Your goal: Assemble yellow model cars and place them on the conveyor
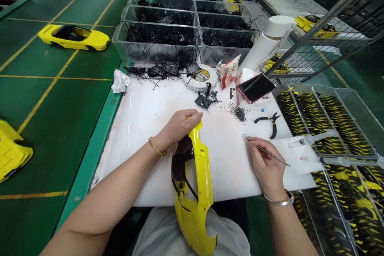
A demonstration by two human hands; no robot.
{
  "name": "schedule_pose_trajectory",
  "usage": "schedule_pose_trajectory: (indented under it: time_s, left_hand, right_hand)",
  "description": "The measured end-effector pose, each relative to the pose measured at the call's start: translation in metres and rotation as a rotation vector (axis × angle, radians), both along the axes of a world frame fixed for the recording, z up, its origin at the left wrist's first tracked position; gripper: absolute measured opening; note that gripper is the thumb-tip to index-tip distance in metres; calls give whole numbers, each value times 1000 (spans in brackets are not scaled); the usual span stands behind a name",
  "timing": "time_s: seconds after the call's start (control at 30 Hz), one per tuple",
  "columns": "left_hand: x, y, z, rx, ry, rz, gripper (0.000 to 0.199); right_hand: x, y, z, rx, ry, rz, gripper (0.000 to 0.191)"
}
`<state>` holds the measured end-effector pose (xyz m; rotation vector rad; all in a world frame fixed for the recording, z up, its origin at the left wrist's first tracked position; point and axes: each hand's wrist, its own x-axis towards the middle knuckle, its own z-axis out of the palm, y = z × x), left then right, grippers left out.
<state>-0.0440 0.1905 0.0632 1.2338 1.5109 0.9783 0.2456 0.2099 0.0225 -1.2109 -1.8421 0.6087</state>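
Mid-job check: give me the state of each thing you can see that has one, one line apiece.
Left hand: closed on the car body
Yellow car body: held, its far end in the hand
Right hand: gripping the metal tool
Thin metal tool: held, tip near the black bits
Small black bits: loose, heaped and scattered
Pliers: lying down, handles spread
Phone: screen dark
White bottle: lid on
Clear bins: open-topped, holding black parts

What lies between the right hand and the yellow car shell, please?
In the head view, mostly bare white tabletop, with a few tiny black bits by the metal tool in the right hand.
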Motion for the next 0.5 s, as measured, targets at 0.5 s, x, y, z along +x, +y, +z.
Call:
schedule_pose_trajectory:
  time_s: [0.5]
  left_hand:
    - [-1,0,1,70,-130,0,28]
  right_hand:
    - [-3,-8,5,81,-17,-6,6]
